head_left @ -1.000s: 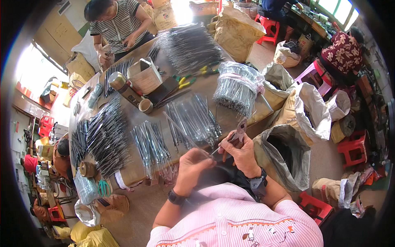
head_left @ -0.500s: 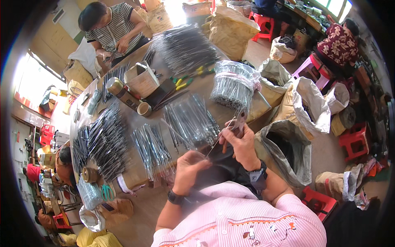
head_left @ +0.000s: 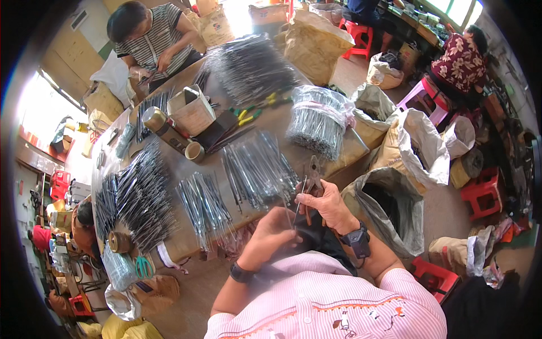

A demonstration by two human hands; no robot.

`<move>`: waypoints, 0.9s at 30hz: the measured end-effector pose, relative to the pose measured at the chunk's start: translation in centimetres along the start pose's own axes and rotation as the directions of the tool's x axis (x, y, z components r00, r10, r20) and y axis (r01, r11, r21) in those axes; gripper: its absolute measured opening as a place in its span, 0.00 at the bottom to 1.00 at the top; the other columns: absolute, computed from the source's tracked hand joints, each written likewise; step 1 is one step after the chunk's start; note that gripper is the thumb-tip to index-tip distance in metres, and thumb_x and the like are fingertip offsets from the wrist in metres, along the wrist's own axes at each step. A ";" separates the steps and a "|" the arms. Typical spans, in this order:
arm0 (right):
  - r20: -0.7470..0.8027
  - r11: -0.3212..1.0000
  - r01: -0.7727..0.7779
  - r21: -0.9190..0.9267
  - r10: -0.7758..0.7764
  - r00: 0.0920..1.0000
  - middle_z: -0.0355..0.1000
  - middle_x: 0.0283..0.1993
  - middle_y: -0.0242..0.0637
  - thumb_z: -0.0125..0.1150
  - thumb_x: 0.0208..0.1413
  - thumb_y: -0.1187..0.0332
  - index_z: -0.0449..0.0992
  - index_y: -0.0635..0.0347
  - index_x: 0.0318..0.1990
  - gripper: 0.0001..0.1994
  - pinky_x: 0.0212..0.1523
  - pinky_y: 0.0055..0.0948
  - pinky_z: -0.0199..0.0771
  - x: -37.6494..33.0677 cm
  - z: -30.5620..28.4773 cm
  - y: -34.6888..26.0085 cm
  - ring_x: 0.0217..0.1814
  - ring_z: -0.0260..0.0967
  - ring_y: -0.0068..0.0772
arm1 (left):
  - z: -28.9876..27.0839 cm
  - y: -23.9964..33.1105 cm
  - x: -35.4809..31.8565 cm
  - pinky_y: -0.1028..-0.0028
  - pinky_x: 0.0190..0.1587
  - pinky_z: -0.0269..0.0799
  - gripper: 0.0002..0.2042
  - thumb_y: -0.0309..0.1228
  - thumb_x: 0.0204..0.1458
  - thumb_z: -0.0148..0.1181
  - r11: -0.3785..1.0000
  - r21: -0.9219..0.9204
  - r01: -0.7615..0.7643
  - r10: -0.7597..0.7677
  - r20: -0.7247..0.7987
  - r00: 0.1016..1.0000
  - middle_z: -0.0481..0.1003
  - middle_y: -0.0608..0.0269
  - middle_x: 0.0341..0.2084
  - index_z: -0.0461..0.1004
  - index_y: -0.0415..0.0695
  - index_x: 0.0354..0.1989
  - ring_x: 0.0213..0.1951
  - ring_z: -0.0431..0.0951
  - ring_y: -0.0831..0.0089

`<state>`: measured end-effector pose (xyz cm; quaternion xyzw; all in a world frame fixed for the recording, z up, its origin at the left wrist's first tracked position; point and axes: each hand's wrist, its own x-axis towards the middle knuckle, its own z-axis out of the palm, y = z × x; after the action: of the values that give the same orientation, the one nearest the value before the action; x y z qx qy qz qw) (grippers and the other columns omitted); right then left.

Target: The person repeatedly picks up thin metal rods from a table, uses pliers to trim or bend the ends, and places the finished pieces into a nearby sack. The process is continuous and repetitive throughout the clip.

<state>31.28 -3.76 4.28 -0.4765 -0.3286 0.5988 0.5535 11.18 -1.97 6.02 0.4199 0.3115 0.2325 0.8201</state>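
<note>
In my right hand [head_left: 330, 208] is a pair of pliers [head_left: 314, 165] with orange-brown handles, jaws pointing away from me. A thin metal rod [head_left: 300, 200] runs from beside the right thumb down to my left hand [head_left: 271, 234]. The left fingers are pinched at the rod's lower end and slightly blurred; a second thin strip seems to rise from them. Just beyond the hands, a spread of thin metal rods [head_left: 257, 169] lies on the table, with a smaller spread of rods [head_left: 204, 204] left of it. A plastic-wrapped bundle of rods [head_left: 319, 124] stands beyond the pliers.
Dark rods [head_left: 147, 198] are heaped at the table's left, more rods [head_left: 251, 68] at the far end. A carton [head_left: 192, 113], a can [head_left: 155, 120] and a tape roll [head_left: 194, 151] sit mid-table. Open sacks [head_left: 389, 209] stand at right. Across the table, a person [head_left: 164, 39] works.
Both hands have shifted slightly. The left hand moved a little to the right and down, and the rod between the hands is now steeper. The pliers' jaws have turned more upright.
</note>
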 end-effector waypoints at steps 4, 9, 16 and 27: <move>-0.019 1.000 0.010 0.016 -0.010 1.000 0.74 0.33 0.31 0.65 0.53 0.74 0.74 0.65 0.43 0.11 0.30 0.21 0.72 0.1 0.5 0.3 0.29 0.71 0.20 | 0.0 -0.3 0.1 0.71 0.39 0.76 0.09 0.30 0.60 0.55 0.980 -0.196 0.011 -0.017 -0.031 0.999 0.73 0.60 0.35 0.69 0.39 0.45 0.38 0.79 0.69; -0.053 0.990 0.075 -0.122 -0.082 0.995 0.74 0.33 0.31 0.64 0.54 0.75 0.74 0.66 0.43 0.10 0.32 0.21 0.72 -0.3 0.9 0.3 0.31 0.71 0.19 | -0.7 -1.3 1.4 0.77 0.29 0.65 0.07 0.31 0.62 0.53 0.842 -0.519 0.147 -0.224 -0.088 0.971 0.73 0.65 0.33 0.71 0.42 0.33 0.30 0.72 0.74; -0.083 0.999 0.022 -0.028 -0.024 0.996 0.77 0.36 0.39 0.61 0.56 0.73 0.74 0.67 0.43 0.09 0.32 0.24 0.75 -0.7 0.0 0.8 0.33 0.74 0.25 | -0.2 -3.0 2.5 0.84 0.20 0.56 0.04 0.25 0.55 0.62 0.931 -0.360 0.063 -0.145 -0.206 0.968 0.71 0.72 0.24 0.71 0.45 0.34 0.19 0.63 0.84; 0.384 0.515 -0.430 0.742 0.200 0.902 0.70 0.54 0.60 0.51 0.53 0.69 0.70 0.66 0.51 0.18 0.47 0.45 0.76 -2.3 -5.6 3.6 0.47 0.74 0.57 | 0.3 -2.2 2.1 0.85 0.19 0.59 0.07 0.23 0.55 0.61 0.990 0.098 -0.102 0.128 -0.312 0.942 0.73 0.70 0.25 0.79 0.39 0.42 0.18 0.66 0.86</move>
<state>35.13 -7.37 -0.37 -0.1421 0.0083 0.8271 0.5438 13.16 -1.98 3.62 0.4273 0.4234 0.3316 0.7268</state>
